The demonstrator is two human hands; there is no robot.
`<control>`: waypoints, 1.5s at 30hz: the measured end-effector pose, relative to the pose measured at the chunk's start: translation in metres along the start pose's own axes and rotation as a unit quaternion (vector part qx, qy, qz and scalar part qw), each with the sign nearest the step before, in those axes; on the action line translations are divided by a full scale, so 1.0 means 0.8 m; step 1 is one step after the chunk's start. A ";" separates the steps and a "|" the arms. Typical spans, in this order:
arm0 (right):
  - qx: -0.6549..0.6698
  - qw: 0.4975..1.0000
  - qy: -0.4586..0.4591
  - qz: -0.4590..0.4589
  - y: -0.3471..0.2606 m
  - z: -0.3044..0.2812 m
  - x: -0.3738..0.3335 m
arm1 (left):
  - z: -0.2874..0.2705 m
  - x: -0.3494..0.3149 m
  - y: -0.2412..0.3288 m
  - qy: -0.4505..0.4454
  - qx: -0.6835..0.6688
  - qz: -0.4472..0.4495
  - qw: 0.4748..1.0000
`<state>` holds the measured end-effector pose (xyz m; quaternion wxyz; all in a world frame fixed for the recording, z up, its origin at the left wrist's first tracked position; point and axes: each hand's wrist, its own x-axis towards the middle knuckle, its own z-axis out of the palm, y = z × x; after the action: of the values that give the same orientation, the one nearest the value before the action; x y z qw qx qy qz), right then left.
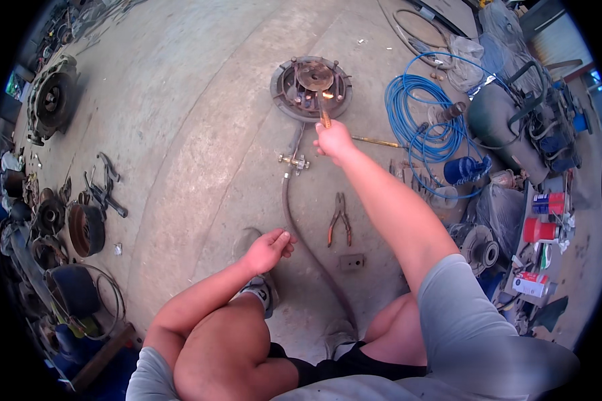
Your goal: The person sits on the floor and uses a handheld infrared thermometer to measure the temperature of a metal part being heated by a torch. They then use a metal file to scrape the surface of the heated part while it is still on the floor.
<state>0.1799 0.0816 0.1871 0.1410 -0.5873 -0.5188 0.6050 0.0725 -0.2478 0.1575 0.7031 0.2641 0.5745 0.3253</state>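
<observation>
My right hand [334, 142] is stretched forward, closed around a slim brownish handle [326, 119]; the tool's kind is unclear. Its far end reaches the rim of a round rusty metal disc [314, 76], where a small orange flame shows. The disc rests on a round cast-iron gas burner [279, 99] on the floor. From the burner a pipe with a brass valve [294, 162] leads into a dark hose [308, 250] running back between my feet. My left hand [271, 250] hovers near my left knee, its fingers curled in, with nothing visible in them.
Orange-handled pliers [340, 220] and a small metal block [352, 262] lie on the concrete. A yellowish rod [376, 141] is right of my hand. Farther right are a coiled blue hose [398, 100] and a dark green tank [498, 117]. A metal puller [104, 187] and drum-shaped parts [87, 229] lie left.
</observation>
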 end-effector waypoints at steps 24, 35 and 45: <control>-0.563 0.754 -0.338 -0.004 -0.022 -0.159 -0.415 | 0.021 -0.011 0.022 -0.103 0.253 -0.040 0.961; -0.523 0.793 -0.285 -0.131 -0.006 -0.122 -0.378 | 0.115 -0.182 0.302 -0.022 0.583 0.097 0.807; -0.467 0.822 -0.312 -0.099 -0.044 -0.132 -0.389 | 0.335 -0.365 0.437 -0.110 0.712 0.240 0.651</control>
<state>0.3389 -0.0976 0.4144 -0.2603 -0.3082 -0.8108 0.4241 0.2433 -0.2425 0.6576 0.2548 0.8460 0.4648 -0.0581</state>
